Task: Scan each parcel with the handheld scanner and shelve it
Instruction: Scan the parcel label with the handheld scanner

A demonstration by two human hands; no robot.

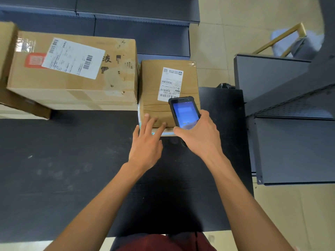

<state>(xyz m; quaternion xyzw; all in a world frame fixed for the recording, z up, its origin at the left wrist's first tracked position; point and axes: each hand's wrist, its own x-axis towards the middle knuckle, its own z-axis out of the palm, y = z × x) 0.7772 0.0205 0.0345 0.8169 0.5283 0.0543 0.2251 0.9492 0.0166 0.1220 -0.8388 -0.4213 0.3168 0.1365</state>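
A small brown cardboard parcel (154, 84) with a white shipping label (169, 84) sits at the far edge of the black table (72, 160). My right hand (199, 134) grips a black handheld scanner (184, 112) with a lit blue screen, held over the parcel's near right corner just below the label. With straight fingers, my left hand (146, 142) touches the parcel's near edge. A larger cardboard box (72, 75) with its own white barcode label (72, 57) stands to the left, touching the small parcel.
Dark grey metal shelving (290, 127) stands to the right of the table, and more grey shelves (141, 33) run along the far side. Another cardboard box (5, 51) shows partly at the left edge. Beige floor tiles lie beyond.
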